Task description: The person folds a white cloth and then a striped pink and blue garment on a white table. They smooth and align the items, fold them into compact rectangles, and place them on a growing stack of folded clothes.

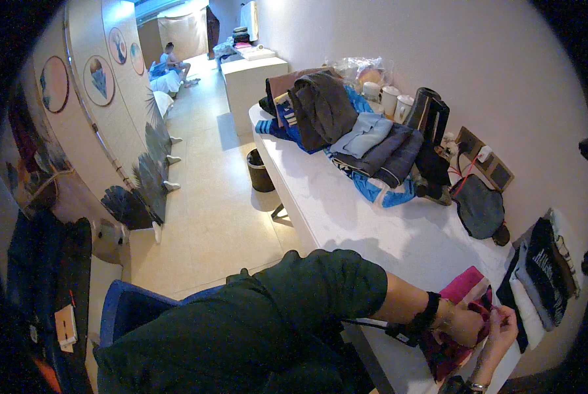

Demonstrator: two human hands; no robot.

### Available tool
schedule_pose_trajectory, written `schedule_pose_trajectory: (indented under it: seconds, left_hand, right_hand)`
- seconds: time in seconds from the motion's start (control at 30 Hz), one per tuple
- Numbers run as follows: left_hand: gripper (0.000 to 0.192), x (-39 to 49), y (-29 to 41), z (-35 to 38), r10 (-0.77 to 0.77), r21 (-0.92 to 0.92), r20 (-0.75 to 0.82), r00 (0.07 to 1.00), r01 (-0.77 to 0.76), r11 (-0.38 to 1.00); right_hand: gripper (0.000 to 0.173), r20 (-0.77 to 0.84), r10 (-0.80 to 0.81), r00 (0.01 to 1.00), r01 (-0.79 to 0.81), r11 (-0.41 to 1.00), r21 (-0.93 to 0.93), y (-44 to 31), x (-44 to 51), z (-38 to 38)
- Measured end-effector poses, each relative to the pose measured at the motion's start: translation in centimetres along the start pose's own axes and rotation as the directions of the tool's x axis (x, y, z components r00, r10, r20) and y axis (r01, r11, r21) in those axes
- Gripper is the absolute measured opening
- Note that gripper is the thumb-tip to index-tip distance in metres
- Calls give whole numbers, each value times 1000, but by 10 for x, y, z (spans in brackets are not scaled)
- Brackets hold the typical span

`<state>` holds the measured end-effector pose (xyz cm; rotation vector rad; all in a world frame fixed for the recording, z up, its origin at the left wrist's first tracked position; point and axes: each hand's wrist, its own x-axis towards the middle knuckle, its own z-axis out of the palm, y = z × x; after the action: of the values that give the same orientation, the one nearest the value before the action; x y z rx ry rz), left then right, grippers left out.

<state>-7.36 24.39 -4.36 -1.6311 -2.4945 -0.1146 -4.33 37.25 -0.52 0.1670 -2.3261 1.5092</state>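
A red and pink cloth [459, 290], seemingly a garment, lies partly folded at the near right end of the white desk. My left hand [464, 327] reaches over it and grips its dark red fabric; a black strap circles that wrist. Close beside, my right hand [502, 320] pinches an edge of the same cloth between thumb and fingers. My left hand's fingers are partly hidden. To the right stands a stack of folded clothes [545, 276], in black, white and grey.
The white desk [304, 197] bears a pile of clothes [323, 108], mugs [397, 104], a black kettle [424, 113] and a dark pouch [480, 204] near a wall socket. A bin [260, 172] stands beside it. A folding screen [111, 98] is at left; another person [172, 59] sits far off.
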Motion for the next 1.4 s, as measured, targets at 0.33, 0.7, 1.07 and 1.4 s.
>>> schedule_pose_trajectory:
  seconds: [0.33, 0.7, 1.07, 1.4]
  left_hand:
    - [33, -83, -65, -42, -59, -579, -421, 905, -218, 786]
    - [32, -99, -65, -46, 179, -195, -285, 942, -240, 951]
    - [41, -115, -11, -56, 172, -154, -173, 970, -199, 968]
    - [52, -103, -5, -56, 303, -235, -198, 932, -346, 908]
  right_hand:
    - [19, 13, 26, 1000, -24, 996, -89, -4, -3, -3]
    - [13, 21, -58, 998, 62, 920, -388, -13, -7, 21]
    - [17, 226, 98, 969, -84, 994, -70, -14, -4, 5]
    - [8, -27, 31, 999, -34, 994, -102, -6, 4, 29]
